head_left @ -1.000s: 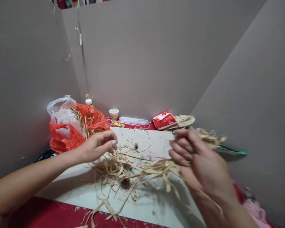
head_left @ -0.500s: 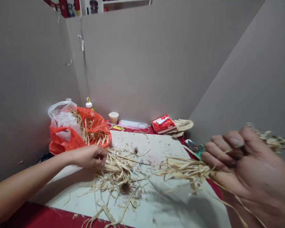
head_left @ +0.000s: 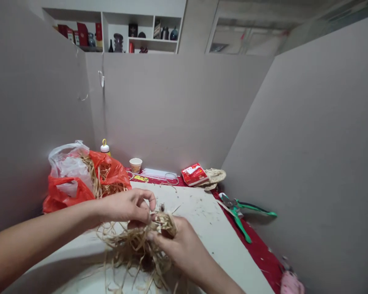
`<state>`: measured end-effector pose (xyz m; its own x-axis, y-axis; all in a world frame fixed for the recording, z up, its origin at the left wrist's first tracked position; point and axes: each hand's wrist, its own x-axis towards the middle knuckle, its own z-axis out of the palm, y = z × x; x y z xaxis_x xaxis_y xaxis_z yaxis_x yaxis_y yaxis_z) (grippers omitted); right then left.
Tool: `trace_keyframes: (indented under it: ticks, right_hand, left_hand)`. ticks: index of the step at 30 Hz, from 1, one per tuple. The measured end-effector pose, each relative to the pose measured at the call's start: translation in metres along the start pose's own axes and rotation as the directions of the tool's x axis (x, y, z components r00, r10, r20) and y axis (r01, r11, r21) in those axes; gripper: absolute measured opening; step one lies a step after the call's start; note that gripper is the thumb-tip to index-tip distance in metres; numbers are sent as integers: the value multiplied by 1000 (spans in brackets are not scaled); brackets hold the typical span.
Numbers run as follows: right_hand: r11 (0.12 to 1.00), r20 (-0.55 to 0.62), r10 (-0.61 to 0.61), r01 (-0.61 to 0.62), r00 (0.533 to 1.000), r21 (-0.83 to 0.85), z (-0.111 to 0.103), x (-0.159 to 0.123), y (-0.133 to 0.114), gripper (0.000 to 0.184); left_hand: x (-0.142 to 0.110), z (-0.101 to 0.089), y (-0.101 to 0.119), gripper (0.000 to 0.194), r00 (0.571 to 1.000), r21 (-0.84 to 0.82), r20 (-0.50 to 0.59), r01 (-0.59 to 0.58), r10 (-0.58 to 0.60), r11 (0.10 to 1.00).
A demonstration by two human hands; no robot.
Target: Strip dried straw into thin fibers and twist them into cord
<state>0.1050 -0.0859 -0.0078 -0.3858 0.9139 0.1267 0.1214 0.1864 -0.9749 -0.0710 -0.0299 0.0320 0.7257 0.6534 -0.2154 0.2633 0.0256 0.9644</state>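
Note:
My right hand [head_left: 182, 245] is closed around a bundle of dry straw strands [head_left: 164, 223], its cut end facing up and away from me. Against the left side of that bundle, my left hand [head_left: 129, 207] has its fingers curled in a pinch at the straw; the fingertips are partly hidden. Below both hands, a loose heap of straw strips [head_left: 138, 249] spreads over the white board [head_left: 199, 212], some ends dangling toward me.
Red and clear plastic bags [head_left: 69, 192] with more straw stand at left. Behind are a bottle [head_left: 104, 148], paper cup [head_left: 135, 165], white sticks [head_left: 159, 174], red tissue pack [head_left: 194, 174] and woven piece [head_left: 215, 176]. Green-handled pruning shears [head_left: 236, 210] lie right. Grey partitions [head_left: 159, 106] surround the table.
My right hand has come in from the far right with the straw bundle, meeting my left hand over the heap. The view has tilted up, showing more shelf and the whole shears.

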Motion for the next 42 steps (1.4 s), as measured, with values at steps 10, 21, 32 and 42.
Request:
trace_keyframes:
  ticks: [10,21,32,42]
  right_hand:
    - [997,-372,-54,70,927,31,-35,-4,-2,30]
    - [744,-422,13,273,906,609,-45,1,-10,32]
    - [764,-668,1,430,744,481,-90,-14,-28,47]
    - [917,-438,168,23,883,398,-92,-10,-20,35]
  left_hand:
    - [21,26,-19,42,996,-16,23,-86,86,996]
    - [20,18,-32,37,997,175,68,-55,44,983]
    - [14,-27,-61,37,985,770,48,-144,168,622]
    - [18,-37,-42,18,996,611,65,-87,60,787]
